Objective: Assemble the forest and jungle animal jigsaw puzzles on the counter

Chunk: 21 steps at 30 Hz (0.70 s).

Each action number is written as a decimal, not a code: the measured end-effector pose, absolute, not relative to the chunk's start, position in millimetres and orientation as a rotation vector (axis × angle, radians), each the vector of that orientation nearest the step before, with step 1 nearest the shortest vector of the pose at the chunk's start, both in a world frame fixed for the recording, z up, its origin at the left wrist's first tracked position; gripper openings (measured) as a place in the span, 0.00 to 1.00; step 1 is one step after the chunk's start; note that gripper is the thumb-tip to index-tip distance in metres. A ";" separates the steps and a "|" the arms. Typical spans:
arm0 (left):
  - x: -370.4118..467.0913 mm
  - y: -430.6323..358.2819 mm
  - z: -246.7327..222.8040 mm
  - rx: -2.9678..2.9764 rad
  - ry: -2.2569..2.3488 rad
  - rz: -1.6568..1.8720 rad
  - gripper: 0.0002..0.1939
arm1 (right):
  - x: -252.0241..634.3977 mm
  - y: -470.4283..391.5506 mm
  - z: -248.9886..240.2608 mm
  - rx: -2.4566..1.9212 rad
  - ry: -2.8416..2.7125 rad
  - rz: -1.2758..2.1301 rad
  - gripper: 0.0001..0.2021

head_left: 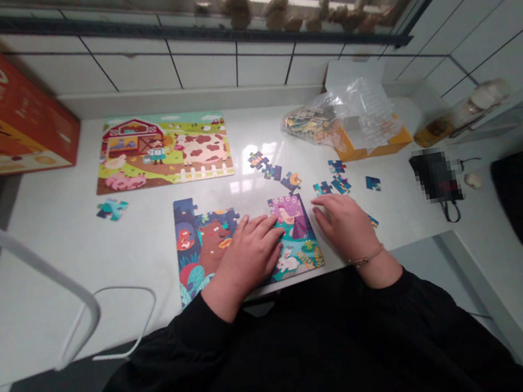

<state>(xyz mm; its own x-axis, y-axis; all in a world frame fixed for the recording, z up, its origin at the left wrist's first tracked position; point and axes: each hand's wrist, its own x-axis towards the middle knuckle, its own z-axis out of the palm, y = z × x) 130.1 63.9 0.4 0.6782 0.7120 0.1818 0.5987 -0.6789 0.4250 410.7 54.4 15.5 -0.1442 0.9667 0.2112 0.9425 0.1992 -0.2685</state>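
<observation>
A partly assembled jigsaw puzzle (212, 234) with a brown bear, a bird and a white rabbit lies near the counter's front edge. My left hand (254, 244) rests flat across its middle, fingers stretched out, covering part of the picture. Just off the puzzle's right edge, my right hand (346, 222) is loosely curled, with a small gap between thumb and forefinger and nothing visible there. Beyond my right fingertips lie loose puzzle pieces (340, 184). More pieces (272, 171) form a short slanting row behind the puzzle.
A farm puzzle (203, 145) with a cow lies at the back left, a loose piece (113, 209) below it. Behind on the right are a bag of pieces (312, 122) and a yellow box (373, 145). A red-orange box (26, 108), a white cable (144, 292) and a bottle (459, 116) flank the counter.
</observation>
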 end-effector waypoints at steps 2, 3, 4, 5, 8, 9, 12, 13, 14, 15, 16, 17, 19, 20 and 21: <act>130.3 64.2 1.2 2.561 1.037 0.470 0.16 | 431.6 61.3 13.9 -1.949 -2.056 0.016 0.16; 130.5 64.3 1.4 2.559 1.038 0.467 0.16 | 440.1 64.3 12.4 -2.014 -2.018 -0.017 0.17; 130.6 64.4 1.5 2.557 1.040 0.466 0.16 | 446.9 66.9 10.4 -2.067 -1.985 -0.043 0.18; 130.7 64.6 1.3 2.552 1.041 0.468 0.16 | 451.8 69.1 8.3 -2.106 -1.961 -0.059 0.18; 130.5 64.7 0.0 2.533 1.040 0.485 0.16 | 456.5 74.2 1.4 -2.153 -1.931 -0.051 0.18; 130.3 64.7 -0.6 2.527 1.039 0.492 0.16 | 455.9 75.7 -0.6 -2.151 -1.926 -0.038 0.18; 129.5 64.6 -2.6 2.515 1.043 0.505 0.16 | 452.8 80.0 -4.9 -2.128 -1.905 -0.016 0.16; 129.3 64.6 -3.0 2.512 1.044 0.508 0.15 | 452.2 81.5 -5.4 -2.119 -1.903 -0.014 0.15; 129.2 64.6 -3.1 2.507 1.045 0.510 0.15 | 452.0 82.8 -5.5 -2.114 -1.901 -0.012 0.15; 129.1 64.6 -3.1 2.503 1.046 0.512 0.15 | 452.1 84.1 -5.1 -2.114 -1.900 -0.008 0.14; 129.1 64.6 -2.9 2.498 1.048 0.513 0.15 | 452.4 85.1 -4.3 -2.119 -1.898 -0.002 0.14; 129.1 64.6 -2.6 2.494 1.047 0.514 0.15 | 452.5 85.7 -3.1 -2.126 -1.897 0.005 0.13; 129.1 64.6 -2.1 2.487 1.046 0.513 0.15 | 451.7 85.3 -0.2 -2.139 -1.892 0.022 0.13; 129.0 64.6 -2.0 2.485 1.046 0.512 0.15 | 450.3 84.2 1.5 -2.136 -1.892 0.030 0.13; 129.0 64.6 -1.9 2.484 1.047 0.510 0.15 | 447.9 82.4 3.3 -2.125 -1.891 0.037 0.13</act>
<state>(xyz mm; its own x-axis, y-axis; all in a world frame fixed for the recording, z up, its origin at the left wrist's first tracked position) 129.0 64.6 -1.9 0.6536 0.7362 0.1755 0.5920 -0.6418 0.4875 447.9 82.4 3.3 0.1352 0.9752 0.1755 0.9676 -0.0918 -0.2352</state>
